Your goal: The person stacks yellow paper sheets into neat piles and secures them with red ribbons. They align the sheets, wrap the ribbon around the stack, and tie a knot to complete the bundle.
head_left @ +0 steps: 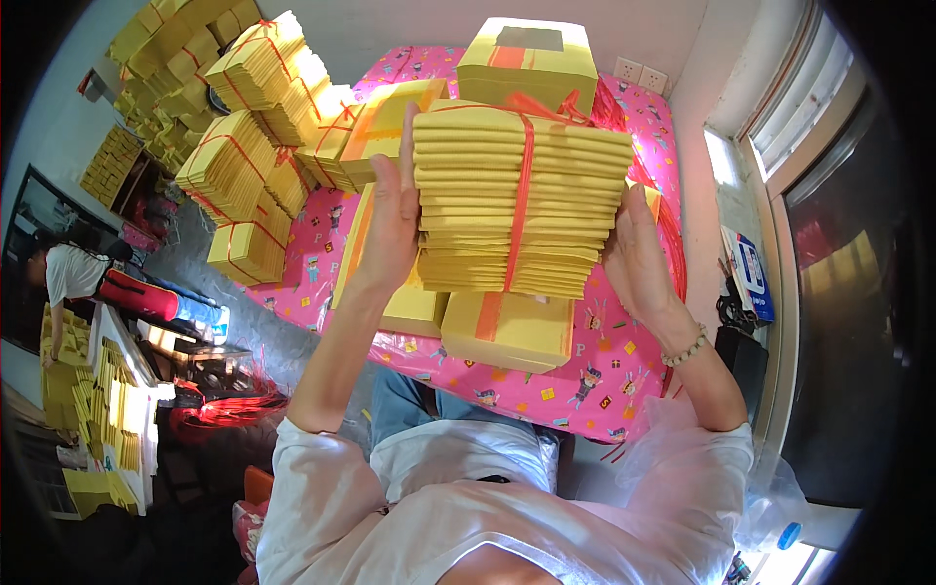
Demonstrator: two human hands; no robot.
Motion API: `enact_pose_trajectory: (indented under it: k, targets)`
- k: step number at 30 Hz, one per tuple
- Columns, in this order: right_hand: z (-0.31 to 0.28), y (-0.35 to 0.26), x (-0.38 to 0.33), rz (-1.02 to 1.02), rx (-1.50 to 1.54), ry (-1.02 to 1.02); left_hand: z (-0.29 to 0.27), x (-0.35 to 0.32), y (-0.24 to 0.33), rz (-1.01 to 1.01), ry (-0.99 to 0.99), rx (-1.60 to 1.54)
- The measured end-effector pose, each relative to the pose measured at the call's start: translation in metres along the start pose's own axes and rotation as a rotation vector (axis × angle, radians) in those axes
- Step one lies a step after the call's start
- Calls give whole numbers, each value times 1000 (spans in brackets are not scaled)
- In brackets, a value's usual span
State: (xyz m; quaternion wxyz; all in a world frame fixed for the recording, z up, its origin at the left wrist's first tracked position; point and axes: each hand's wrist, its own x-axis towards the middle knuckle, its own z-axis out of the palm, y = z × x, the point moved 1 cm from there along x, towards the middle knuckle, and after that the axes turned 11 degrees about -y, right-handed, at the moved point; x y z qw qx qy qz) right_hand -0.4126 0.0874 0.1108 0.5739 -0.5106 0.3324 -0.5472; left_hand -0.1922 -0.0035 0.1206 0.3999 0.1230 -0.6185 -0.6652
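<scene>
Between my two hands is a thick bundle of folded yellow paper [468, 205], tied round the middle with a red ribbon [520, 210]. My left hand [392, 219] presses on its left side with the fingers straight and pointing up. On the opposite side my right hand [639, 255] supports the lower right edge; part of its fingers is hidden by the paper. The bundle is tilted, its layered edges facing me. Beneath it, yellow paper blocks with orange bands [531, 341] lie on the pink patterned tablecloth [624, 366].
A large yellow block [526, 73] stands at the table's back. Tied yellow bundles [229, 166] are piled at the left edge. Red strands [673, 244] hang along the right side, near a window sill [726, 185]. Another person [83, 273] bends over yellow stacks at far left.
</scene>
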Motion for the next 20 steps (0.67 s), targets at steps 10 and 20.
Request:
enact_pose_trajectory:
  k: [10, 20]
  targets:
    - [-14, 19, -1, 11, -195, 56, -12, -14, -40, 105, 106, 22]
    - [19, -4, -1, 280, 141, 71, -3, -22, 2, -265, 284, -396]
